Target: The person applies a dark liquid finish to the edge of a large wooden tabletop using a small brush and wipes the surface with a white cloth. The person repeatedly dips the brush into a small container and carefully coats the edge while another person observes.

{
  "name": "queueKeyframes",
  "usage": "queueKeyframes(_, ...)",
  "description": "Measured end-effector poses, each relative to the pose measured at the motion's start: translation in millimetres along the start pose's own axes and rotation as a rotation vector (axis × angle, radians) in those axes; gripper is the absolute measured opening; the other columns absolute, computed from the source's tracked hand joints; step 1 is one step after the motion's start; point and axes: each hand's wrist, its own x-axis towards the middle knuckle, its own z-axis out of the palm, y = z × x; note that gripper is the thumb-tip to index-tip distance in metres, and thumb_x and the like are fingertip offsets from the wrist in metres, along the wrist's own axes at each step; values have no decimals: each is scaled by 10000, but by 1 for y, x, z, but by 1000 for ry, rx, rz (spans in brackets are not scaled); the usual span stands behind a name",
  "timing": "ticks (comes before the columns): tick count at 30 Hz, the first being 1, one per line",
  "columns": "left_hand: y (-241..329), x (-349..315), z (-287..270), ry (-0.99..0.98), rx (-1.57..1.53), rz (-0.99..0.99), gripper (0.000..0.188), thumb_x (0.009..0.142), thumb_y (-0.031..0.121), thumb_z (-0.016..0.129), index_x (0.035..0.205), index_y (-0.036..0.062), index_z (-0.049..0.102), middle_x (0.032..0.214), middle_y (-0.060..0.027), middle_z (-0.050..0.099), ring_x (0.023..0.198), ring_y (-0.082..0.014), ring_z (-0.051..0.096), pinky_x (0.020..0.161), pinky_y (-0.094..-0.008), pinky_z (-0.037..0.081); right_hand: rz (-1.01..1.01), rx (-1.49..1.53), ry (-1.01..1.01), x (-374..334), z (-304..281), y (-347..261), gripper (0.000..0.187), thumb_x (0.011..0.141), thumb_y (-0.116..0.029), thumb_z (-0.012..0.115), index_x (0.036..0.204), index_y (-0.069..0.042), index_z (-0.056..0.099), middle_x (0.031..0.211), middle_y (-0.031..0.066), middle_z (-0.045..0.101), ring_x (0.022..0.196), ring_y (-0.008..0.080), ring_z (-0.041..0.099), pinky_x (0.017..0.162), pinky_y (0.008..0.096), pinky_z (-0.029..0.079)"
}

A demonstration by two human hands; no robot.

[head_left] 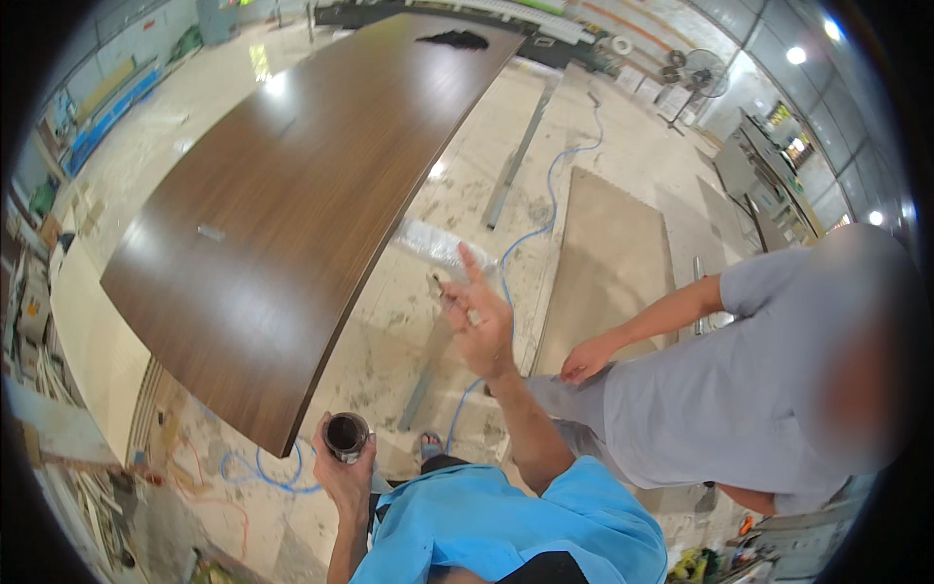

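Note:
My left hand is wrapped round a small open jar with dark contents, beside the near corner of a large brown wood-grain board. Out past the board's right edge, my right hand is raised. Its index finger points outward, while the thumb and other fingers close around a small dark piece at their tips, too small to name. Dark cloth or film lies on the board's far end, and a small clear strip lies nearer its left side.
Close on my right stands a person in a grey shirt, one arm hanging forward. A blue hose winds over the floor past a flat brown sheet and metal bars. Pale stacked panels stand left of the board.

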Motion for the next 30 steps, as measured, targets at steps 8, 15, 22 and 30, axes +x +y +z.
queueKeyframes(8, 2, 14, -4, -105, 53, 157, 678, 701, 179, 835, 1278, 3, 525, 1087, -172, 682, 999, -283, 682, 868, -340, 519, 11, -78, 295, 145, -72, -10, 92, 868, -64, 645, 917, 0, 689, 1454, 165, 480, 1091, 232, 658, 646, 274, 515)
queueKeyframes(15, -9, 4, 3, -61, -25, 109, 607, 702, 127, 809, 1233, 12, 538, 1035, -136, 681, 940, -227, 676, 853, -328, 518, -3, -126, 395, 157, -106, 6, 82, 851, -102, 659, 865, -26, 686, 1492, 144, 441, 1119, 225, 649, 663, 281, 508)
queueKeyframes(22, -12, -4, 10, -78, 3, 99, 594, 723, 110, 790, 1240, -14, 527, 1047, -161, 675, 943, -240, 673, 859, -339, 516, 38, -76, 354, 131, -102, 22, 129, 860, -107, 659, 902, 13, 681, 1450, 159, 482, 1057, 235, 660, 628, 296, 523)
queueKeyframes(30, -9, -7, 12, -57, 36, 150, 565, 749, 55, 743, 1263, -14, 519, 1067, -149, 675, 984, -261, 662, 899, -346, 501, 302, 110, 188, 49, -67, 23, 395, 890, -89, 642, 1275, -46, 565, 932, 90, 708, 668, 131, 615, 600, 273, 502)
